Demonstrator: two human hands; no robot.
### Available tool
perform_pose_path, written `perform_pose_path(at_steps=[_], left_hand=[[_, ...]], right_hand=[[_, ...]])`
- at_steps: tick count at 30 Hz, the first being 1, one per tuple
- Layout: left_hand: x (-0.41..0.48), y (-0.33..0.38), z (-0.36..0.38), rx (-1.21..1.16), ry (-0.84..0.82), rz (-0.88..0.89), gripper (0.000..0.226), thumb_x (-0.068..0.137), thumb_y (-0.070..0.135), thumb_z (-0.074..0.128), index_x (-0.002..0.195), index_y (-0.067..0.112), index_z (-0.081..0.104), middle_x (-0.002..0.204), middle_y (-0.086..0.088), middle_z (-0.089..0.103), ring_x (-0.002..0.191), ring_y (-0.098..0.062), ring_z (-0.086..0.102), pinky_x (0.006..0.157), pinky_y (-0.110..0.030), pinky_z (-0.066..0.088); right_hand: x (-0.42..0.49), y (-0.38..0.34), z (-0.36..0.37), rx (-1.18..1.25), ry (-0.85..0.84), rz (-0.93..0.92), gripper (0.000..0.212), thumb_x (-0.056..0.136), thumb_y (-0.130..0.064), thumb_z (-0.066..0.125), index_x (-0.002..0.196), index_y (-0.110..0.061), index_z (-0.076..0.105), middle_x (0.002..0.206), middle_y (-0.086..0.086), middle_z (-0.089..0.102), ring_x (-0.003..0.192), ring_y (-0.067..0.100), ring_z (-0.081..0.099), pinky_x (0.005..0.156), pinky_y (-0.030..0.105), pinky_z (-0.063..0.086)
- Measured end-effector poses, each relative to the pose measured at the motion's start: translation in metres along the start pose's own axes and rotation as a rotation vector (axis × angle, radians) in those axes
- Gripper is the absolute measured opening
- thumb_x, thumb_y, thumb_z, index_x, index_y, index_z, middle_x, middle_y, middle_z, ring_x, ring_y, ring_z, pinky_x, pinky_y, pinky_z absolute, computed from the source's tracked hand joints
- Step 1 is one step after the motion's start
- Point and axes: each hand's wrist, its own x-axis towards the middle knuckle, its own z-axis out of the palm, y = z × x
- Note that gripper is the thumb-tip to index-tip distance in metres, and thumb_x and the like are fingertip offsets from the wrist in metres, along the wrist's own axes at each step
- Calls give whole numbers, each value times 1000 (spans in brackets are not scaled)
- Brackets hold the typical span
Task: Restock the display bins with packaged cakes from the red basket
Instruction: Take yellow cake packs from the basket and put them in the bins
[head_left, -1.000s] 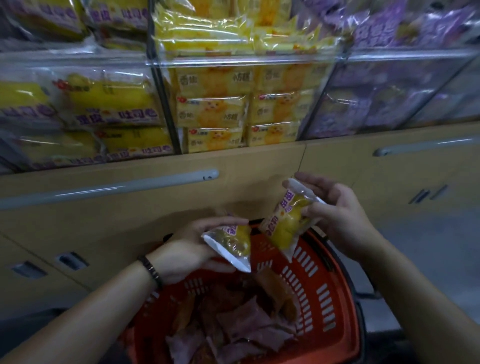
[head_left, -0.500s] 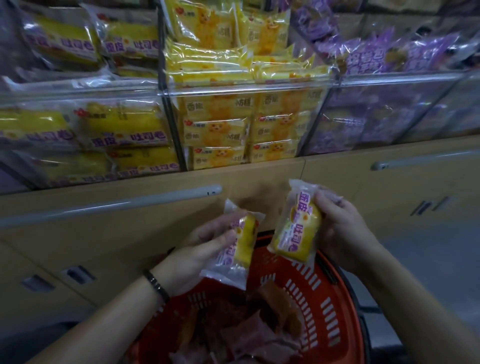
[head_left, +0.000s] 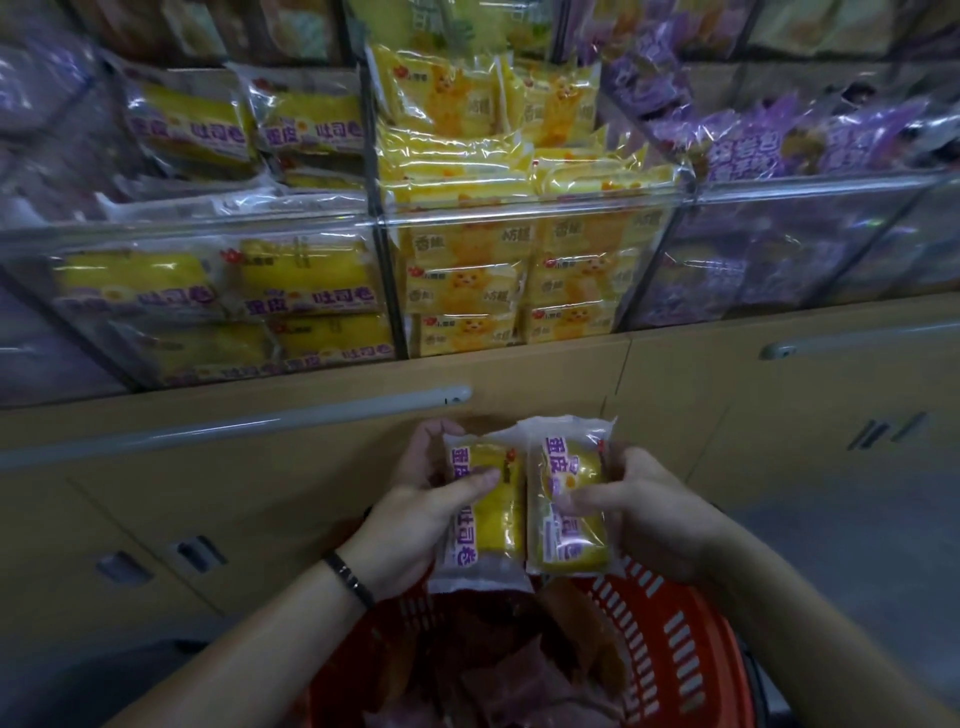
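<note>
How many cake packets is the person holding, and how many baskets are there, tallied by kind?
Clear-wrapped yellow cake packets with purple lettering: 2
Red slotted plastic basket: 1
Total: 3

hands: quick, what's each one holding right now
The left hand grips the left cake pack, thumb across its front.
The right hand grips the right cake pack.
</note>
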Motion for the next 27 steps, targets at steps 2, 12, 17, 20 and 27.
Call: perform_pose_path(at_steps=[2,12,17,20,27], left_hand=[[-8,14,1,90,24,72,50,78,1,82,115,16,52,94,-13,72,84,-32,71,78,-51,62],[-92,143,-37,722,89,326,59,60,12,95,108,41,77,105,5,79,86,-11,75,74,-27,59],[-122,223,-54,767,117,480,46,68,10,96,107,30,81,105,1,81,100,-19,78,86,-37,63],[-130,265,-68,719,153,558,38,72,7,88,105,24,80,102,-6,82,93,-26,79,77,-38,66],[-71,349,-119,585,394,716,44,70,21,89,111,19,75,107,-7,80,97,-27,79,83,-39,64]], right_hand=[[-3,-2,7,48,-42,-50,66,76,12,82,135,3,54,122,30,71,107,47,73,85,53,61],[-42,-71,72,-231,-58,-380,71,64,13,86,128,-10,67,110,19,79,103,32,77,79,34,63],[-45,-140,118,-343,-88,-666,48,67,4,87,111,-12,77,104,18,79,97,32,77,78,37,63],[-35,-178,137,-385,-119,-764,53,72,3,86,120,-11,70,108,18,78,100,34,77,81,41,64],[-1,-257,171,-548,-32,-940,44,83,-2,82,121,-17,69,111,5,79,102,26,77,84,49,64]])
